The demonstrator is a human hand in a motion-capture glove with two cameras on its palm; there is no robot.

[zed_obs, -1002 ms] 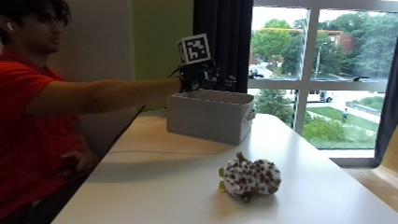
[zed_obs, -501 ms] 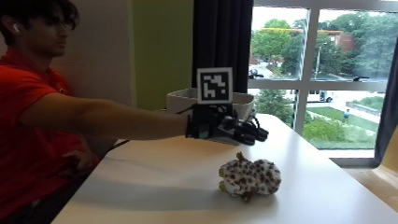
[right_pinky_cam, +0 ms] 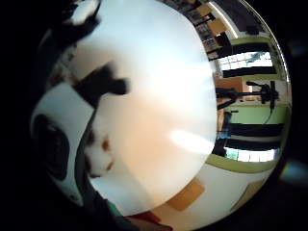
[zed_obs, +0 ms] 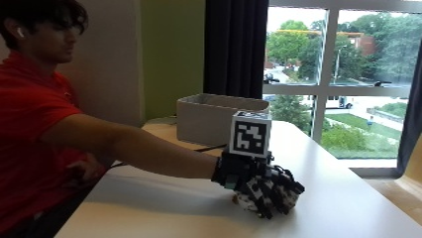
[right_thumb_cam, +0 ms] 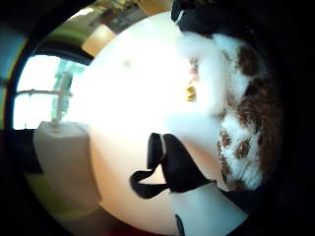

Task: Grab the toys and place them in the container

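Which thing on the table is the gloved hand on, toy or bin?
The spotted plush toy: the right hand lies over it. The grey bin stands apart, behind.

Person seated at table edge, right arm stretched fwd and slightly down, forearm bare, wrist roughly level. Gloved right hand palm-down, low over tabletop, fingers curled downward round a spotted plush toy. Other hand rests near the lap, mostly hidden.

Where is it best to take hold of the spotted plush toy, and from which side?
Probably from above, around its rounded body: the toy lies low and alone on the table, and the gloved hand already covers its top.
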